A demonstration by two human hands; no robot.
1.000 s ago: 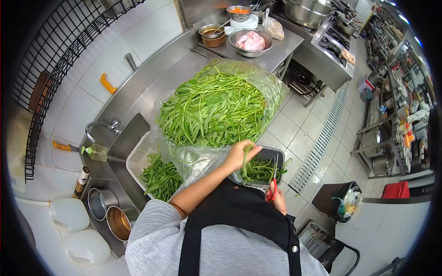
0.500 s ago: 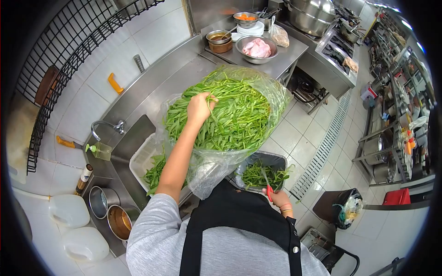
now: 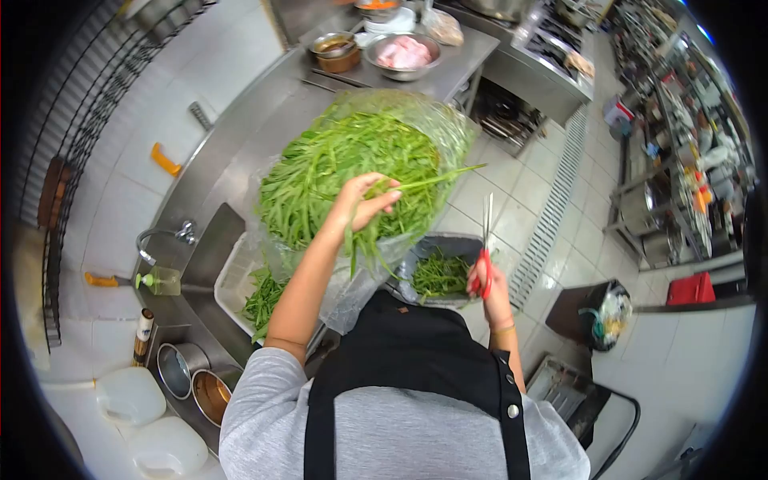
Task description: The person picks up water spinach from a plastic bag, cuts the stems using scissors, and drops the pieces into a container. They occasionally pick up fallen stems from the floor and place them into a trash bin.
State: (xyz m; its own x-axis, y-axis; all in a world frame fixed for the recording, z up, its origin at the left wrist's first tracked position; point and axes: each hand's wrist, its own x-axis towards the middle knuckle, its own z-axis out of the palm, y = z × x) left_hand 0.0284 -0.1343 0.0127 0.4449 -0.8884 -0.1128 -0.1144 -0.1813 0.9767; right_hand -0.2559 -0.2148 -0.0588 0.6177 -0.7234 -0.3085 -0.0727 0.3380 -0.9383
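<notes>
My left hand (image 3: 364,204) is closed around a few long green stems of leafy greens (image 3: 436,179), held up in front of the big pile. That pile of leafy greens (image 3: 320,164) fills a clear plastic bag (image 3: 444,112) on the steel counter. Red-handled scissors (image 3: 485,264) are in my right hand (image 3: 494,290), blades pointing up and away from me. Below and left of the scissors stands a lined bin (image 3: 416,244) with cut greens (image 3: 438,274) inside. More greens (image 3: 264,302) lie in a white basket (image 3: 228,276) at the sink.
A steel bowl of raw meat (image 3: 404,56) and small pots (image 3: 336,52) stand at the back of the counter. The tap (image 3: 184,232) and soap bottle (image 3: 164,280) are left. A trash bin (image 3: 584,312) and a drain grate (image 3: 552,204) are on the right.
My left hand has drawn stems up out of the pile, toward me and to the right. My right hand has raised the scissors from the bin, turning the blades upward. The view has shifted slightly.
</notes>
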